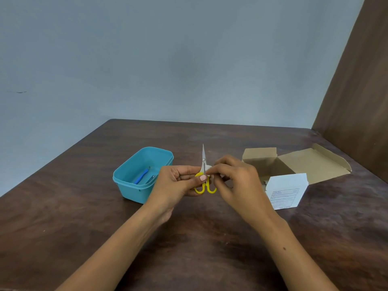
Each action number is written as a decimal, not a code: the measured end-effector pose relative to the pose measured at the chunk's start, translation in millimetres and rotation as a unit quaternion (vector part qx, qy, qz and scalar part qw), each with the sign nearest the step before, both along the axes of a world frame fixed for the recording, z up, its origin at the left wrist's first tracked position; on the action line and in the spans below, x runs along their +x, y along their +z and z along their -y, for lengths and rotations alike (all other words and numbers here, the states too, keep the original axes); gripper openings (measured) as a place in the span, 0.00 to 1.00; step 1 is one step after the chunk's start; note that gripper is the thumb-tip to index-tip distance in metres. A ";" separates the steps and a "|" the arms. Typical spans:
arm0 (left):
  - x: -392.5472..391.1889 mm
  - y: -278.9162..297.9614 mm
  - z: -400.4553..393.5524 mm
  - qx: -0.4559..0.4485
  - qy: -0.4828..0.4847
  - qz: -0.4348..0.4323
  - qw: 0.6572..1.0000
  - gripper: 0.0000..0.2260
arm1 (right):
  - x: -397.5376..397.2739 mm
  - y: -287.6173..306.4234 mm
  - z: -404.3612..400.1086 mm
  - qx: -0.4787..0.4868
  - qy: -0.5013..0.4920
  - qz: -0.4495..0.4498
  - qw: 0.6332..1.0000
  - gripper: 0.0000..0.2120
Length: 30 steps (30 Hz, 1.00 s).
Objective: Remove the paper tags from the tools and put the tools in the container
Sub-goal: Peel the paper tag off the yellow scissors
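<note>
Small scissors [203, 158] with yellow handles and thin metal blades point up and away, above the middle of the table. My left hand [178, 183] grips them at the handles, thumb on the upper loop. My right hand [233, 177] pinches a small white paper tag [208, 168] at the base of the blades. To the left stands an open teal container [126, 185]. Inside it lie a blue-handled tool [141, 177] and a small metal tool [152, 179].
The dark wooden table [84, 217] meets a grey wall at the back and a brown panel on the right. An open cardboard box [310, 164] with its white printed side [285, 192] sits right of my hands.
</note>
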<state>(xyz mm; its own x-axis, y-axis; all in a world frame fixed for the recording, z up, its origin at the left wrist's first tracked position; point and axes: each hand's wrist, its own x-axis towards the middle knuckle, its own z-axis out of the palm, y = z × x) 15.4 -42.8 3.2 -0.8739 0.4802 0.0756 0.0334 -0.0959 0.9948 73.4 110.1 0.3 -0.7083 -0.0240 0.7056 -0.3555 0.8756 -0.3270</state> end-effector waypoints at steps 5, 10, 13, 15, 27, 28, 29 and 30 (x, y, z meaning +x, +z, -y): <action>0.5 -1.7 -1.9 -0.013 -0.008 -0.008 1.000 0.10 | 0.4 1.2 -1.0 -0.019 -0.002 0.008 1.000 0.05; -0.3 0.0 0.2 -0.009 -0.042 -0.018 0.999 0.10 | -0.9 0.5 0.5 -0.001 -0.005 -0.002 1.000 0.07; -1.8 -0.2 0.6 -0.002 -0.024 -0.015 1.000 0.09 | -1.5 0.5 -0.9 0.000 -0.008 0.007 1.000 0.06; -4.1 0.1 1.2 0.003 -0.004 -0.014 1.000 0.08 | -1.4 0.5 -1.5 -0.004 -0.012 0.003 1.000 0.05; -2.3 3.4 1.5 0.018 0.026 -0.013 0.999 0.06 | -2.2 -3.7 0.4 -0.028 -0.017 -0.009 0.999 0.05; -2.4 4.1 2.0 0.022 0.030 -0.010 0.999 0.07 | -1.6 -4.0 0.5 -0.029 -0.015 -0.004 0.999 0.05; -2.5 4.2 2.5 0.025 0.032 -0.009 0.999 0.07 | -1.1 -4.3 0.7 -0.029 -0.014 0.000 0.999 0.05; -2.9 4.4 2.7 0.026 0.032 -0.009 0.999 0.07 | -1.1 -4.3 0.7 -0.029 -0.014 0.001 0.999 0.05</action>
